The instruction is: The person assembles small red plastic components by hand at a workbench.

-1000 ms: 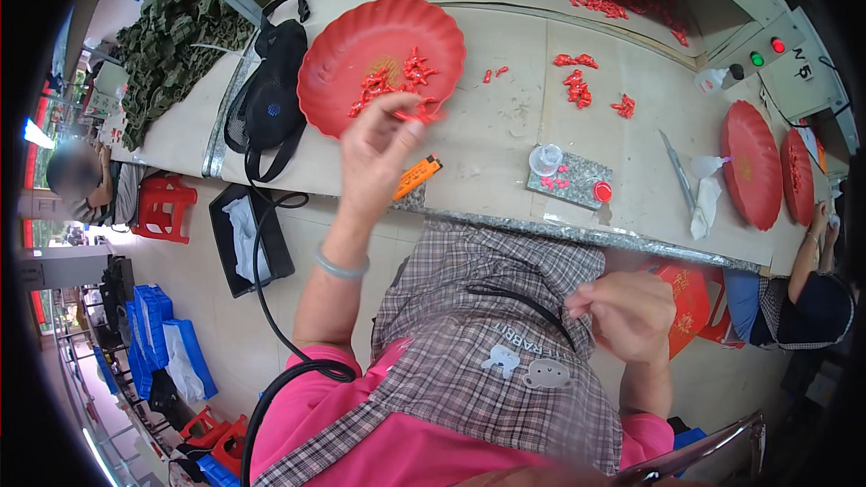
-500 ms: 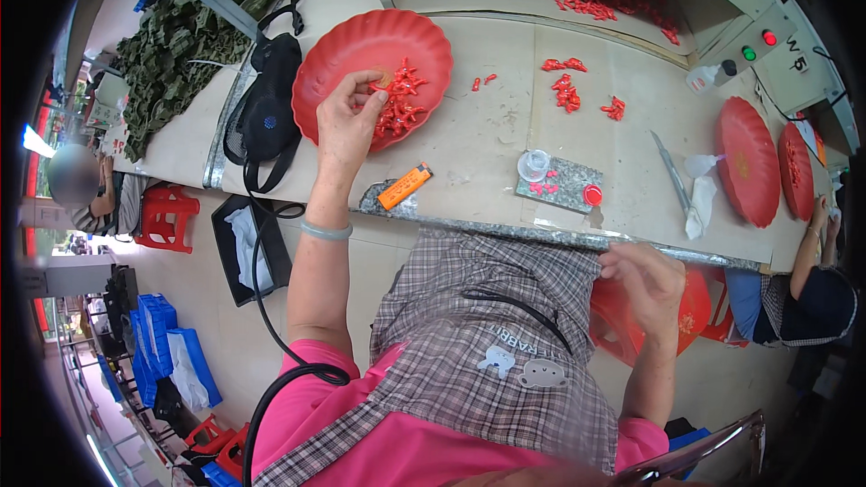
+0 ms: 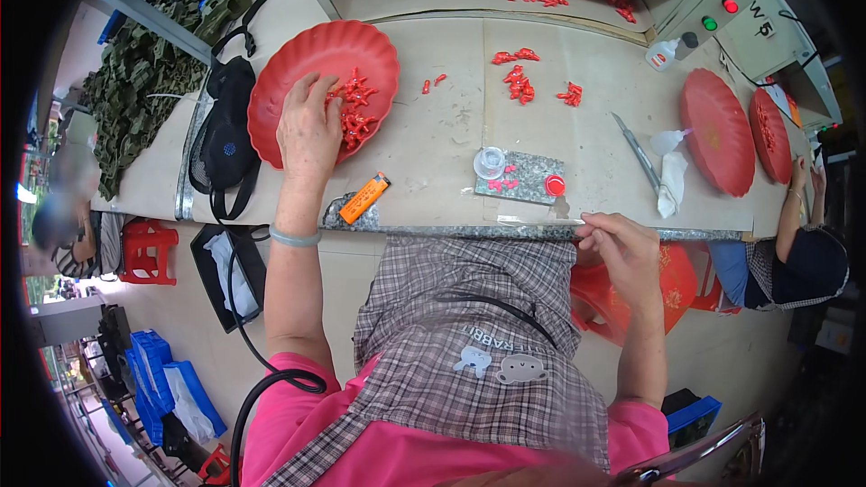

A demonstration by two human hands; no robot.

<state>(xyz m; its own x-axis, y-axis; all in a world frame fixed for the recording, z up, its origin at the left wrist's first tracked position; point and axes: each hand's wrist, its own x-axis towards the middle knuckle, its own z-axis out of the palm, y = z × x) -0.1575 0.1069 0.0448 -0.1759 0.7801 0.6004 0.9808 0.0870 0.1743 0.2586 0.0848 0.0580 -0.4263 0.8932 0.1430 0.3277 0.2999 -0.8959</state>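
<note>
My left hand [image 3: 309, 131] reaches over the near left part of a red scalloped plate [image 3: 365, 47], its fingers curved and apart. Its fingertips are next to a heap of small glossy red figures [image 3: 356, 106] in the plate; nothing shows in its grasp. At the table's front edge, my right hand [image 3: 624, 252] has thumb and forefinger pinched together. Anything between those fingertips is too small to make out. A speckled grey stone slab [image 3: 538, 166] lies beyond it, carrying a small clear cup [image 3: 490, 162], a red cap [image 3: 555, 186] and several pink bits [image 3: 502, 184].
An orange box cutter [image 3: 364, 198] lies near the front edge. Small red figure clusters [image 3: 519, 86] sit farther back. Tweezers [image 3: 637, 153], a dropper bottle [image 3: 667, 142], white tissue [image 3: 671, 185] and another red plate [image 3: 717, 131] are at right. A co-worker's arm [image 3: 790, 216] shows beyond.
The whole view has shifted left. My left hand's fingers have spread from a pinch and drawn back slightly over the plate. My right hand has risen a little to the table edge, its fingertips closing together.
</note>
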